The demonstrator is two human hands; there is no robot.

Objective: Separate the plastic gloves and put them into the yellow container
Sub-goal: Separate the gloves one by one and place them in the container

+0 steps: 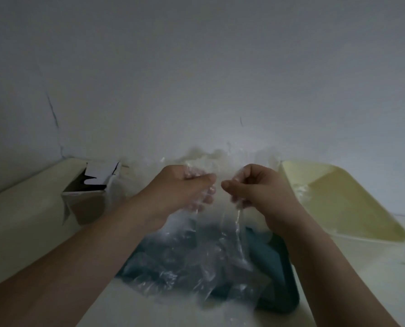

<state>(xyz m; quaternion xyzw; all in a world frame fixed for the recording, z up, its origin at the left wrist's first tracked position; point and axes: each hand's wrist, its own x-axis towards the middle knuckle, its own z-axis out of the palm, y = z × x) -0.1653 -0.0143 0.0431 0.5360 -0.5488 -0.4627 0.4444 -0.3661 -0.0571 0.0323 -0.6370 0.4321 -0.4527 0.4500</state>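
2 pinches hold the plastic gloves (196, 260) hanging below our left hand (185, 188) and right hand (255, 186); the yellow container (352, 208) sits nearer our right.

**Table surface: three items resting on it**

The table (26, 227) is pale cream and meets the wall (196, 67) along its far edge. At far left, near the wall, an open cardboard box (85, 204) stands on it with its flaps raised and clear film hanging over its right side. At centre front lies a teal tray (279, 267), partly covered by a heap of crumpled clear gloves (185, 263). The heap spills over the tray's front-left edge onto the table top. At right rests a yellow container (352, 208) with a small wad of clear plastic inside against its left wall. Tray and container sit near each other; contact cannot be confirmed.
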